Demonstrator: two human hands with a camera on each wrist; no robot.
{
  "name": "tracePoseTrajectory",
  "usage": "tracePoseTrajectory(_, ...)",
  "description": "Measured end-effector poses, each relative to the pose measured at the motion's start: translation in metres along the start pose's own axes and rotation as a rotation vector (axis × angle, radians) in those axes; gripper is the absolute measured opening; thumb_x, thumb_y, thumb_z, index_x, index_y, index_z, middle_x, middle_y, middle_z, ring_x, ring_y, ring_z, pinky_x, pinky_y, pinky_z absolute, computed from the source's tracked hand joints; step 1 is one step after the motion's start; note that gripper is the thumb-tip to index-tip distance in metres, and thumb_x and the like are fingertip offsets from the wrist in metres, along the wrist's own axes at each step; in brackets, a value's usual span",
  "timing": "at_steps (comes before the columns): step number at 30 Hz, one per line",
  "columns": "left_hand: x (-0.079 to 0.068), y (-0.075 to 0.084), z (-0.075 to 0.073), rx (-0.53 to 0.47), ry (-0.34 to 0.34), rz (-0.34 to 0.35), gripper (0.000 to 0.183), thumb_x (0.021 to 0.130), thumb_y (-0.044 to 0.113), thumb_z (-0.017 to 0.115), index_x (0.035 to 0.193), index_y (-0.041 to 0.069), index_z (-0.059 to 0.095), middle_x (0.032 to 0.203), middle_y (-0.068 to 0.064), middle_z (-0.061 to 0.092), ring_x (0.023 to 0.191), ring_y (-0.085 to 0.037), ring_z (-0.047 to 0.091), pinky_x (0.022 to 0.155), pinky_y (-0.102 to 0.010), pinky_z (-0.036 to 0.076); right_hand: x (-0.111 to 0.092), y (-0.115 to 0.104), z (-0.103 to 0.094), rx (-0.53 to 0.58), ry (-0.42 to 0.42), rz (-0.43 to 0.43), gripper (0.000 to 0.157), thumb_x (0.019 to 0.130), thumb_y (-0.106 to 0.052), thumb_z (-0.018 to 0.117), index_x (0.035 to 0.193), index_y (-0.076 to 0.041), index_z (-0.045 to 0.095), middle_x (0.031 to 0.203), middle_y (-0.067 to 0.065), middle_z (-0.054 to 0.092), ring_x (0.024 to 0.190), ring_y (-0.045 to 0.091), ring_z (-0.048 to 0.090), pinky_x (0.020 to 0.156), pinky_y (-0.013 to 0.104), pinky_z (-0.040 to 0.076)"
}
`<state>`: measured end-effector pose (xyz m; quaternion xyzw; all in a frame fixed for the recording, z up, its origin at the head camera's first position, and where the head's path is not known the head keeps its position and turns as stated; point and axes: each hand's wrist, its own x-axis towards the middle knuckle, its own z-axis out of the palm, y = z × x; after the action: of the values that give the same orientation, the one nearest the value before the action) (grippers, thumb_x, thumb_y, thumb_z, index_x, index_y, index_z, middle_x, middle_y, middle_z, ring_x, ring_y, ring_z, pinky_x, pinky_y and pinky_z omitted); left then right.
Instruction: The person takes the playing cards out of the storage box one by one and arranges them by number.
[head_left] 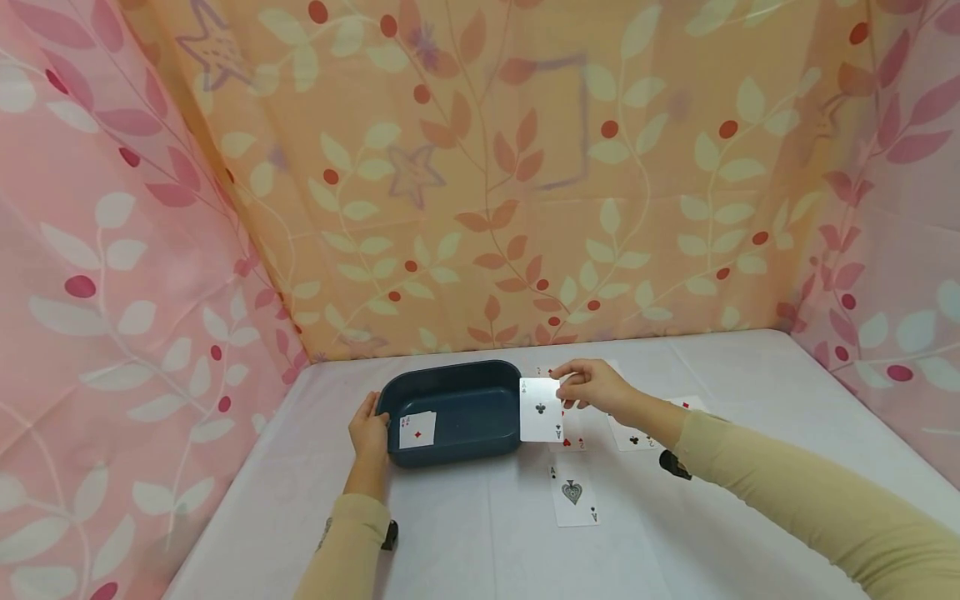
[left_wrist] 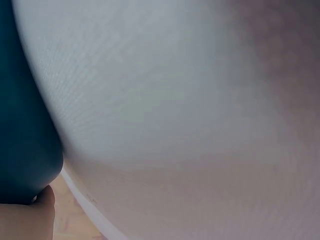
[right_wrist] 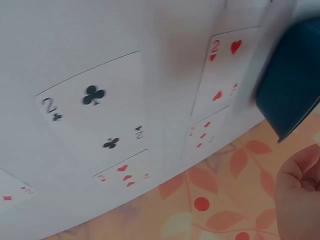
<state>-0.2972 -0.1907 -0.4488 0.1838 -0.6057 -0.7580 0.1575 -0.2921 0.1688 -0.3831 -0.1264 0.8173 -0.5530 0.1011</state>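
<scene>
A dark blue rectangular tub (head_left: 457, 457) sits on the table, and my left hand (head_left: 367, 433) grips its left end, thumb at the rim. Inside the tub, at the left, lie a few overlapping cards (head_left: 417, 432), the top one an ace of diamonds. My right hand (head_left: 597, 388) pinches an ace of clubs (head_left: 540, 421) by its upper right side, face up, at the tub's right rim. That card cannot be seen in the right wrist view, where the hand (right_wrist: 300, 200) appears only in part. An ace of spades (head_left: 573, 497) lies nearer on the table.
Right of the tub lie a two of hearts (right_wrist: 220, 75), a two of clubs (right_wrist: 90, 117), a three of hearts (right_wrist: 121, 177) and a three of diamonds (right_wrist: 201, 142). Part of a diamonds card (right_wrist: 12, 192) also shows. Patterned cloth (head_left: 480, 208) closes off the table's back and sides.
</scene>
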Motion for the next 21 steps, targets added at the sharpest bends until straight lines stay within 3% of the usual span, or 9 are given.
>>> tracePoseTrajectory(4, 0.000, 0.000, 0.000, 0.022, 0.000, -0.013, 0.059, 0.094, -0.016, 0.035, 0.150, -0.002, 0.026, 0.154, -0.016, 0.029, 0.143, -0.023, 0.025, 0.115, -0.032, 0.022, -0.005, 0.006, -0.011, -0.029, -0.011, -0.005, 0.032, 0.091, -0.009, 0.065, 0.119, 0.005, 0.060, 0.084, 0.006, 0.070, 0.077, 0.022, 0.065, 0.074, 0.035, 0.054)
tracePoseTrajectory(9, 0.000, 0.001, 0.000, 0.027, 0.000, -0.028, 0.058, 0.095, -0.014, 0.036, 0.151, 0.000, 0.026, 0.155, -0.014, 0.029, 0.143, -0.021, 0.026, 0.115, -0.032, 0.022, -0.010, 0.016, -0.024, -0.036, -0.020, -0.006, 0.033, 0.091, -0.009, 0.066, 0.119, 0.006, 0.058, 0.084, 0.005, 0.070, 0.078, 0.023, 0.065, 0.075, 0.039, 0.054)
tracePoseTrajectory(21, 0.000, 0.002, -0.001, 0.011, -0.009, -0.031, 0.059, 0.094, -0.016, 0.035, 0.151, -0.002, 0.026, 0.155, -0.015, 0.028, 0.143, -0.022, 0.024, 0.115, -0.031, 0.022, -0.022, 0.032, -0.053, -0.012, -0.066, 0.008, 0.036, 0.091, -0.008, 0.066, 0.120, 0.010, 0.055, 0.084, 0.005, 0.069, 0.077, 0.023, 0.064, 0.069, 0.031, 0.053)
